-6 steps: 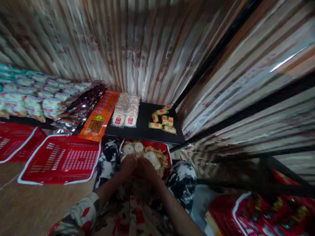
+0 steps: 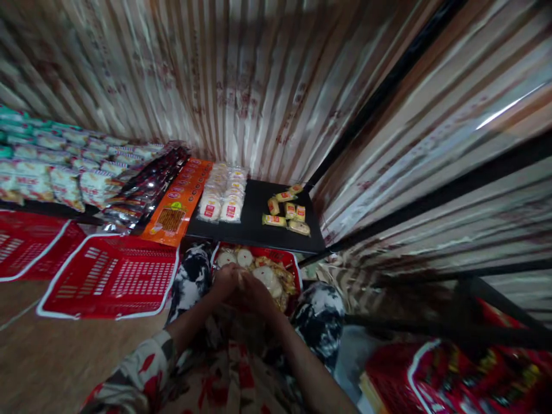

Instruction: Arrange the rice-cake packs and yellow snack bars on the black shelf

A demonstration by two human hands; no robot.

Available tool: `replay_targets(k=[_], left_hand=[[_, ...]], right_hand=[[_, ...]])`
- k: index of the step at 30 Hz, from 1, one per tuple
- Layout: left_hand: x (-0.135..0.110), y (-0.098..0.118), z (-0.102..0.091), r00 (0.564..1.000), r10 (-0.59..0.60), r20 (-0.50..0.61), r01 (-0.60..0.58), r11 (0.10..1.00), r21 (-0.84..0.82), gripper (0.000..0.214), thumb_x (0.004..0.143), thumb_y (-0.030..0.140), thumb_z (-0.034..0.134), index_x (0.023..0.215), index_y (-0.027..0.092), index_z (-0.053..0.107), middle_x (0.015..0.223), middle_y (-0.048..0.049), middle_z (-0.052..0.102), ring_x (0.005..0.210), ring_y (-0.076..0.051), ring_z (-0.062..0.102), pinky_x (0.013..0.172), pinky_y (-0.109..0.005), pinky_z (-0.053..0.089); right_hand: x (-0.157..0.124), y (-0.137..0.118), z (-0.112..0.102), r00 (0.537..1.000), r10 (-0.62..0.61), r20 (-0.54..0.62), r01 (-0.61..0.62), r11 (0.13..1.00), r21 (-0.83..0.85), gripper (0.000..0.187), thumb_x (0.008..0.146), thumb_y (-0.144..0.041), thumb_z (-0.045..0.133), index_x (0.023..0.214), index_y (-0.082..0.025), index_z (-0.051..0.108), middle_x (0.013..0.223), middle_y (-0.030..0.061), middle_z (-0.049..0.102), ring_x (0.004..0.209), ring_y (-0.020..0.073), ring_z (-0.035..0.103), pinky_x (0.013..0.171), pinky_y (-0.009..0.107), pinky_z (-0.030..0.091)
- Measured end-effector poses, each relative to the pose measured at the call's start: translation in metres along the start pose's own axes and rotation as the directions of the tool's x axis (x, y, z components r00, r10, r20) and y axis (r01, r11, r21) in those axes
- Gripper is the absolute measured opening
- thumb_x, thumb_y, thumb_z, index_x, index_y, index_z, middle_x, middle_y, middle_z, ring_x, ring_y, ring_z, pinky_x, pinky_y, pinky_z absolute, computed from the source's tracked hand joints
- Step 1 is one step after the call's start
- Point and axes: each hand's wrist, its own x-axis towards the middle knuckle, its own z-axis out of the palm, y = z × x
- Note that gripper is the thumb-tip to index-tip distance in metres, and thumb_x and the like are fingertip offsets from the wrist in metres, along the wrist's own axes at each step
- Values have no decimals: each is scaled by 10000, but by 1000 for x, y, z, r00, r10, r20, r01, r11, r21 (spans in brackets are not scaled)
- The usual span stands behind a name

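Note:
My left hand (image 2: 226, 280) and my right hand (image 2: 257, 292) meet in front of me, fingers closed and almost touching. Whatever they pinch between them is hidden and too dim to make out. Just beyond and beneath them, between my knees, is a red plastic basket (image 2: 299, 276) with a white rim. Inside it lie round white crackers in clear wrap (image 2: 245, 257), a larger wrapped white cracker pack (image 2: 268, 282) beside my right hand, and several yellowish packets (image 2: 288, 279).
A black shelf (image 2: 254, 233) holds two rows of wrapped white crackers (image 2: 232, 210), small yellow packets (image 2: 274, 220), an orange snack bag (image 2: 170, 215) and white snack bags (image 2: 97, 187). Red baskets (image 2: 112, 279) stand at left; another with red packets (image 2: 474, 374) is at right. Corrugated metal walls (image 2: 241, 86) rise behind.
The view has shifted slightly, so the shelf goods sit a little further right. Both hands have come up slightly and stay together over the basket.

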Motion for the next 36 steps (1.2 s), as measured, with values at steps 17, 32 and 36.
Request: replay_targets(k=[17, 32, 36], left_hand=[[24, -13, -27, 998, -68, -4, 63, 941, -334, 202, 714, 203, 507, 858, 166, 644, 616, 31, 571, 590, -100, 525, 597, -215, 431], [35, -2, -56, 987, -41, -156, -25, 916, -400, 80, 688, 238, 569, 733, 176, 545, 681, 25, 585, 629, -101, 535, 613, -210, 418], [48, -2, -65, 968, -74, -239, -41, 896, -442, 86, 699, 244, 569, 743, 181, 531, 669, 33, 575, 593, -92, 524, 595, -207, 414]], right_hand=[[43, -26, -69, 978, 209, -27, -188, 922, 338, 270, 818, -324, 484, 978, -200, 663, 862, 32, 695, 751, 169, 616, 736, 288, 477], [90, -49, -89, 929, 369, -27, -180, 516, 838, 394, 627, -472, 686, 891, -195, 590, 729, 4, 670, 641, 152, 607, 628, 278, 485], [102, -48, -80, 923, 380, -58, -137, 467, 874, 401, 576, -469, 722, 839, -196, 592, 715, 3, 665, 638, 147, 607, 656, 281, 485]])
